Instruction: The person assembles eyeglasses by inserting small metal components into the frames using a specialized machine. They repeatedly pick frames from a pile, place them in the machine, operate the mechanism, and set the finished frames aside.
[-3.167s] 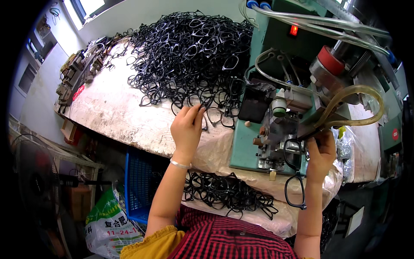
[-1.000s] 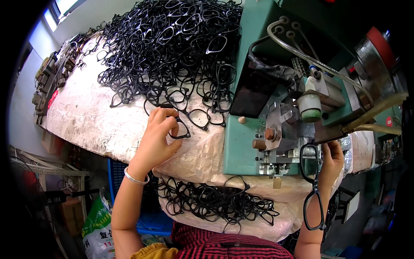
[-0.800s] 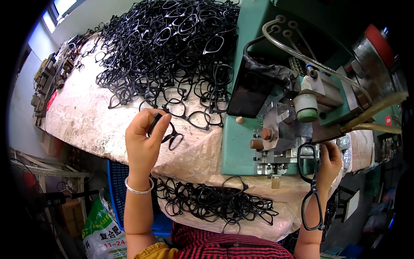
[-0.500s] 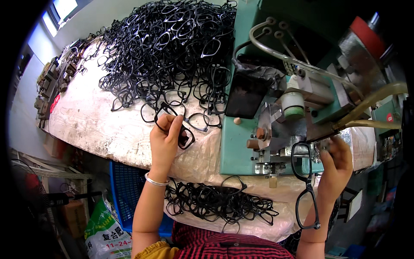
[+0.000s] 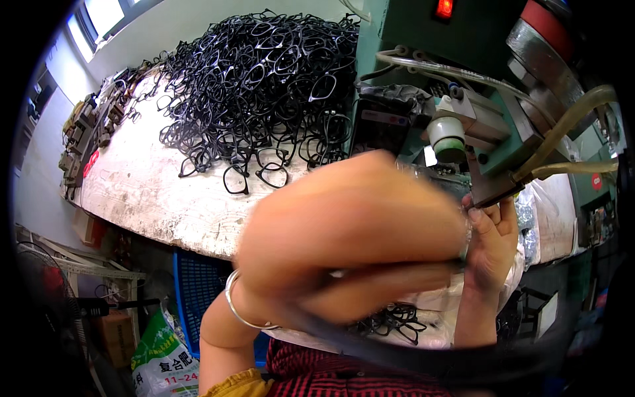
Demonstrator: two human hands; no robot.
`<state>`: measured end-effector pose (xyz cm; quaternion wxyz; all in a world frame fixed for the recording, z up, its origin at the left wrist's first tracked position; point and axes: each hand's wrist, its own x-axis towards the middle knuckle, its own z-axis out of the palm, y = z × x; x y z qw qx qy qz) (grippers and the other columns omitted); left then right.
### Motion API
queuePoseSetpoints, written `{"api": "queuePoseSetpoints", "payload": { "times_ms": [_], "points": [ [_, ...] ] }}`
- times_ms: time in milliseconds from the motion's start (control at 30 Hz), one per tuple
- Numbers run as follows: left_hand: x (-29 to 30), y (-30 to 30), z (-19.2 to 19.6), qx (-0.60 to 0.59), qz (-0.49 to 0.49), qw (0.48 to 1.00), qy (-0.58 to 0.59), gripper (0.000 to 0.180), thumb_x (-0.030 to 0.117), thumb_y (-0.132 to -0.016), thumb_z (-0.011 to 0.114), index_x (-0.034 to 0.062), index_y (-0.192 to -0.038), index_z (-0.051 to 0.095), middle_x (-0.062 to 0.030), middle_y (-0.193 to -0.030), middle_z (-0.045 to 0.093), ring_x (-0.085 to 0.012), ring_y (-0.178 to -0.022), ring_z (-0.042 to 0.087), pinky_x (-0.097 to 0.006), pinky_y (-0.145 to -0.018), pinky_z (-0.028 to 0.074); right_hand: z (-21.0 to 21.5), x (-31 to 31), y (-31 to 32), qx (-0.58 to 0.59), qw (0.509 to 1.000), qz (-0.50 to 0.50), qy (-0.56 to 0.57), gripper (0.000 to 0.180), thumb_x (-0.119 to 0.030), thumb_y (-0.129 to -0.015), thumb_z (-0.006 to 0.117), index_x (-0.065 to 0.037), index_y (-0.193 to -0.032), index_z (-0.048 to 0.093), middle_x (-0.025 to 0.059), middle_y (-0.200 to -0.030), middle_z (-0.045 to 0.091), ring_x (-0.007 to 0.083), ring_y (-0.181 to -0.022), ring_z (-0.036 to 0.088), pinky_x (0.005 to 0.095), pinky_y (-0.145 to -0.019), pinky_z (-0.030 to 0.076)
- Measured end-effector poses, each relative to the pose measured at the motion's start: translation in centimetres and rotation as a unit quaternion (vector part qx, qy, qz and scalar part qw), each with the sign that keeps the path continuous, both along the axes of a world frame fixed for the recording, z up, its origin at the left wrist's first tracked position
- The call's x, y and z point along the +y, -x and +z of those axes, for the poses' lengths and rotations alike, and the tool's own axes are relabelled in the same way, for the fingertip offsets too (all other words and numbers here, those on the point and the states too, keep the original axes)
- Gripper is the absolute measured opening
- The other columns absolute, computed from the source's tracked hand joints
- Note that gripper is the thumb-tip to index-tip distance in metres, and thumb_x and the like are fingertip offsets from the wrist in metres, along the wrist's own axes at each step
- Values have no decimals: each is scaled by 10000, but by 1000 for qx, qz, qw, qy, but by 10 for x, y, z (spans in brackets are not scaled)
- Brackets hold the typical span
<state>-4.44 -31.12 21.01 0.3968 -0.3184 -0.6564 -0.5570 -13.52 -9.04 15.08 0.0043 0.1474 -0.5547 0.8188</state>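
Observation:
My left hand (image 5: 350, 231) is large and smeared by motion, reaching right across the table in front of the green machine (image 5: 390, 40). Its fingers cannot be made out. A blurred dark band (image 5: 423, 357) passes below it; I cannot tell what it is. My right hand (image 5: 493, 245) is at the machine's metal arm (image 5: 493, 188), thumb and fingers bent together beneath it; what they hold is hidden. Behind my left hand rises a big heap of black eyeglass frames (image 5: 258, 86). A smaller pile of eyeglass frames (image 5: 400, 321) shows partly under the left hand.
A blue plastic basket (image 5: 198, 284) stands below the table's front edge, with a green and white sack (image 5: 159, 351) beside it. Metal blocks (image 5: 79, 145) line the table's left edge. Hoses (image 5: 582, 126) run to the machine at right.
My left hand has swung right and up close to the camera. The eyeglass frame that hung by my right hand no longer shows there. My right hand has moved slightly left, against the machine.

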Motion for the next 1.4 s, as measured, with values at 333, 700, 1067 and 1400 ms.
{"api": "queuePoseSetpoints", "payload": {
  "times_ms": [333, 700, 1067, 1400],
  "points": [
    [32, 17, -25, 28, 101, 987, 119, 204, 78, -699, 701, 51, -901, 706, -64, -886, 691, -225, -743, 610, -333, -660, 499, 15, 19, -31, -7, 995, 35, -91, 671, 38, -788, 618, 44, -1415, 380, 144, -1278, 590, 200, -1200, 551, 326, -1040, 412],
    [72, 14, -61, 1, 114, 964, 240, 207, 164, -740, 714, 111, -939, 687, -25, -1051, 685, -212, -809, 582, -431, -875, 496, -85, 99, 58, 224, 745, -270, -567, 102, -100, -782, 731, -52, -867, 705, 209, -1184, 616, 371, -1233, 508, 439, -1047, 373],
    [78, 13, -70, 1, 123, 972, 198, 206, 171, -727, 658, 99, -919, 684, -17, -1020, 662, -185, -793, 566, -416, -882, 504, -76, 109, 60, 140, 882, -223, -390, 88, -51, -909, 599, 11, -964, 629, 18, -878, 639, 99, -829, 571, 239, -794, 451],
    [8, -58, -92, -152, 473, 859, 122, 285, 16, -788, 684, 55, -1071, 687, -132, -1133, 669, -311, -998, 599, -407, -855, 462, -93, 108, 39, 97, 914, -234, -318, 131, -28, -914, 628, -6, -1033, 676, 2, -921, 649, 74, -845, 570, 214, -788, 449]
  ]
}}
